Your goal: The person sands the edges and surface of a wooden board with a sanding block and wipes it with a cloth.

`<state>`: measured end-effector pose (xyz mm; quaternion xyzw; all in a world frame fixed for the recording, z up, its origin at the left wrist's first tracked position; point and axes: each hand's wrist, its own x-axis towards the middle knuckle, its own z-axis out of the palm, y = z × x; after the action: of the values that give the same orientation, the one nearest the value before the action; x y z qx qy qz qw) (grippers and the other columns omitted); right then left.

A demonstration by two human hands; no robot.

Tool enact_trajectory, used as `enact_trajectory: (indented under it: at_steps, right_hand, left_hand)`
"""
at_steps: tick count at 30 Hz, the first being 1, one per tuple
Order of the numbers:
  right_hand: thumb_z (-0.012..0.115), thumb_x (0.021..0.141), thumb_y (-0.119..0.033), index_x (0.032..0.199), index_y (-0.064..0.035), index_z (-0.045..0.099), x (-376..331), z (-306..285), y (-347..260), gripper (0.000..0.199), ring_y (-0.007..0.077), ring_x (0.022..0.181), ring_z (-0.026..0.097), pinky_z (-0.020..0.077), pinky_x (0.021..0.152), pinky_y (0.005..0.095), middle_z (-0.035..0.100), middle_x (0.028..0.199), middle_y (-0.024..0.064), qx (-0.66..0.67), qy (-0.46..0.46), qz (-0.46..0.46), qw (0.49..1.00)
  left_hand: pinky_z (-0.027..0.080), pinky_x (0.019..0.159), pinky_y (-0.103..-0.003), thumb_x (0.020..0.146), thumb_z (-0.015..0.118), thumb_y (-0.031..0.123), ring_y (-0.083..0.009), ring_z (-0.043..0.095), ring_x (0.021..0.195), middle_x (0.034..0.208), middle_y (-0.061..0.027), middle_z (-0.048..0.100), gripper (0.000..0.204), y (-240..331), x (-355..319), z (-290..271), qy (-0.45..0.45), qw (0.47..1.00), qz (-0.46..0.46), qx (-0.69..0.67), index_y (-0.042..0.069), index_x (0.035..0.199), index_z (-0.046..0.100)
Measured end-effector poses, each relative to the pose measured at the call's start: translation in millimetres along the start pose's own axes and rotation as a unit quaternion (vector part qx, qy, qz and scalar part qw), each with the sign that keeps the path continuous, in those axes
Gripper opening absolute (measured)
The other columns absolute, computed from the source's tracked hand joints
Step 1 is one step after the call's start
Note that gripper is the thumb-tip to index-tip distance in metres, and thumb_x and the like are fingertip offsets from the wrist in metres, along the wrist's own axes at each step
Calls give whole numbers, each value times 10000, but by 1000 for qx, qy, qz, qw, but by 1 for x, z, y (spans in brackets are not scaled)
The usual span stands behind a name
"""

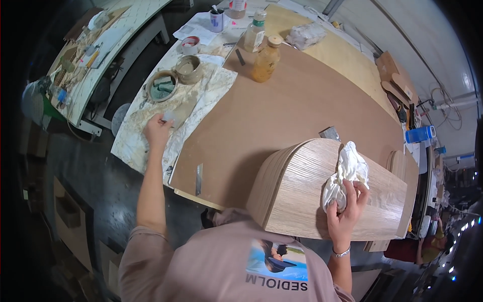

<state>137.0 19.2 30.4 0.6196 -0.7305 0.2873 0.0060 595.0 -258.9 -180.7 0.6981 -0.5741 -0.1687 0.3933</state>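
1. On the table (282, 110), a big brown board, stands a curved wood-veneer piece (322, 196), light oak colour, near the front edge on the person's right.
2. Right hand (347, 209) is closed around a crumpled white rag (348, 171), pressing it on top of the veneer piece.
3. Left hand (157, 130) is stretched out to the far left, fingers pinching a small pale scraper (168, 117) over stained paper sheets (151, 126) beside the board.
4. Packages/labels: amber plastic bottle (265, 59) w/ tan cap, upright at the board's far edge; just beside it a clear bottle (254, 32) w/ green cap and a pale label band. A small can (217, 20) w/ a white-and-dark label stands further back, something sticking out of it.
5. Containers: a shallow round tub (162, 86) on the paper holds grey-green stuff; touching it to the right, a beige tub (189, 69) w/ tan paste inside. A tape roll (190, 45) lies behind them.
6. A narrow metal blade (199, 178) lies on the board near its front-left edge.
7. A blue cylinder (420, 134) lies far right, well apart from the hands.
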Motion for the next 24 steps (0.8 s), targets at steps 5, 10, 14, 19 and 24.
enact_trajectory:
  at_steps: [5, 10, 14, 19, 24]
  right_hand:
    - [627, 735, -60, 1257, -11, 608, 0, 1, -3, 524, 381, 1181, 489, 445, 1016, 478, 415, 1279, 209, 8, -4, 3, 1000]
    - [611, 733, -14, 1256, -24, 601, 1, 3, -6, 523, 347, 1181, 463, 418, 1007, 431, 425, 1260, 183, 26, 8, 7, 1000]
    - [634, 729, -60, 1244, -9, 612, -3, 1, 1, 518, 382, 1182, 491, 449, 1023, 480, 414, 1275, 211, 16, 8, 12, 1000]
    - [648, 720, -75, 1229, -6, 623, -2, -3, -2, 514, 377, 1157, 510, 452, 1013, 460, 432, 1256, 212, 30, 10, 14, 999]
    - [818, 657, -235, 1122, -32, 645, 3, -1, 0, 535, 366, 1058, 510, 442, 898, 463, 508, 1129, 199, 8, 38, -12, 999]
  left_hand:
    - [509, 645, -337, 697, 846, 110, -212, 664, 663, 753, -124, 682, 329, 15, -3, -18, 65, 994, 44, 73, -18, 954, 685]
    - [485, 661, -320, 844, 781, 146, -200, 630, 693, 803, -70, 685, 219, 52, -7, -22, 47, 963, -51, -258, -14, 962, 691]
    - [457, 687, -330, 949, 670, 252, -184, 594, 740, 833, -47, 666, 196, 123, -32, -31, -128, 784, -205, -571, 60, 984, 671]
    - [463, 691, -361, 967, 625, 274, -200, 594, 757, 901, -68, 669, 198, 159, -52, -20, -258, 613, -292, -688, 85, 1025, 630]
    - [510, 800, -388, 938, 629, 193, -232, 629, 937, 1025, -76, 654, 286, 208, -76, -18, -293, 648, -275, -647, 52, 1182, 578]
